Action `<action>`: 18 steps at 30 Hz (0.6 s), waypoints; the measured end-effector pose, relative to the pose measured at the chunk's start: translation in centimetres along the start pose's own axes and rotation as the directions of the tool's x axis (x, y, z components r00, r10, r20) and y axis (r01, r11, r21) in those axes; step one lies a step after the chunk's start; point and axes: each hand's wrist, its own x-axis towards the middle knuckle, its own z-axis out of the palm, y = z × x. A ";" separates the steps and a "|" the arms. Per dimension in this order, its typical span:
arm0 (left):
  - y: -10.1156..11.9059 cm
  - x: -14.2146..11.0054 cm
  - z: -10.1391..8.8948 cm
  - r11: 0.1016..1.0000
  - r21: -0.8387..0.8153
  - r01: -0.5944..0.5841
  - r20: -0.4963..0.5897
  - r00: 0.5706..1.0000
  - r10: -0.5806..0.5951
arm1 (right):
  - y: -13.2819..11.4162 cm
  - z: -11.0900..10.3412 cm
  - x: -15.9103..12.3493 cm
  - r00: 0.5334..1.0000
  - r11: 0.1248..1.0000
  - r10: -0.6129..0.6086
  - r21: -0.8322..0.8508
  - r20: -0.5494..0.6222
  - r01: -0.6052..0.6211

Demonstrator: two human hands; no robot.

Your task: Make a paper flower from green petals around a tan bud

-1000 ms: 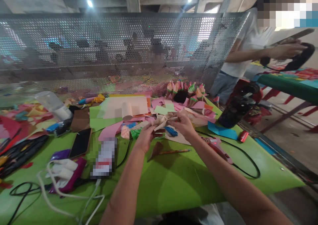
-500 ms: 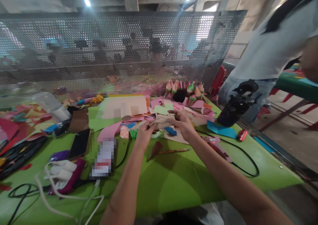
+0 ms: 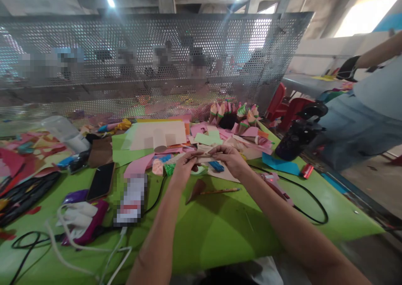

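Note:
Between my two hands stretches a narrow, pale strip of paper (image 3: 205, 159), pinched at both ends above the table. My left hand (image 3: 186, 167) grips its left end with closed fingers. On the other end, the thumb and fingers of my right hand (image 3: 230, 158) are pressed together. A blue crumpled piece (image 3: 216, 166) lies just under the right hand. Below the hands, a brown paper cone (image 3: 197, 189) rests beside a pencil (image 3: 221, 191). Light green paper (image 3: 207, 139) lies just beyond the hands.
Several paper cones (image 3: 234, 116) stand at the back. A pink glue gun (image 3: 276, 186) with a black cable lies right, near a dark bottle (image 3: 295, 138). Phones (image 3: 100, 181), a purple power strip (image 3: 83, 226) and cables occupy the left. A person (image 3: 370, 104) stands beyond the table's right edge.
The paper between my hands has gone from a wider, crumpled-looking piece to a narrower strip. My right fingers have closed further over it. The person at right has moved away from the table.

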 end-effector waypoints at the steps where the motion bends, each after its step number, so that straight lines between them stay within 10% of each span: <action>1: 0.0 0.0 0.0 1.000 -0.026 0.013 -0.008 1.000 -0.013 | 0.0 0.0 0.0 1.000 1.000 -0.008 -0.004 0.004 0.008; 9: -0.6 0.2 -0.2 0.987 -0.150 0.056 -0.050 0.997 -0.064 | -0.5 0.4 -0.1 0.999 0.996 -0.023 -0.080 0.039 0.026; 18: -0.7 0.4 -0.7 0.995 0.104 0.005 0.029 1.000 -0.008 | -1.3 0.2 -0.2 0.997 0.987 -0.072 -0.140 0.036 0.076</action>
